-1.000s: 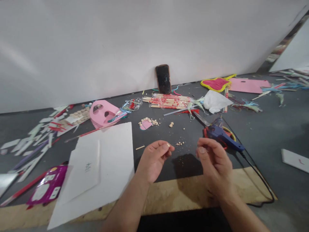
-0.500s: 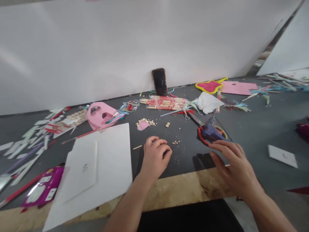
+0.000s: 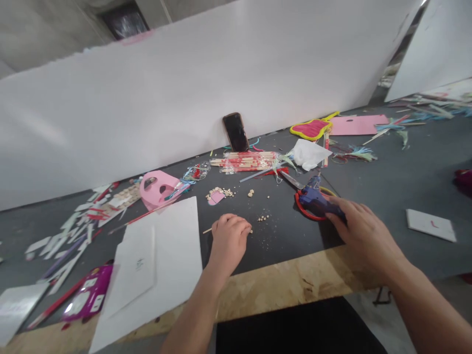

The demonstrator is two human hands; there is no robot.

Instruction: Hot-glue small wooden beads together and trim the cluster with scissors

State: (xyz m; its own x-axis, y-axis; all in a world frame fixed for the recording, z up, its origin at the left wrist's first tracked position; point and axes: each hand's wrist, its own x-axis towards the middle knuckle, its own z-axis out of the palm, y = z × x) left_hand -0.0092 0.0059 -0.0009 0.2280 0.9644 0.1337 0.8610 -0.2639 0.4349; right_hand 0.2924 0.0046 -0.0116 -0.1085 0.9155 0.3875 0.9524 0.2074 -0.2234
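Observation:
On the right, my right hand is closed round the handle of a blue glue gun, which lies over scissors with red and yellow handles. Left of it, my left hand rests low over the dark table with its fingers curled together. A tiny pale bit shows at its fingertips, too small to name. One end of a thin wooden stick pokes out beside this hand. Small round wooden pieces lie just beyond, and more surround a pink heart-shaped card.
White sheets and a purple case lie at left, near a pink cut-out. Packaged sticks lie before a phone leaning on the white partition. A crumpled tissue sits behind the glue gun.
My right hand has moved forward from beside the glue gun and taken hold of its handle. My left hand has shifted slightly left, nearer the stick. The view has tilted.

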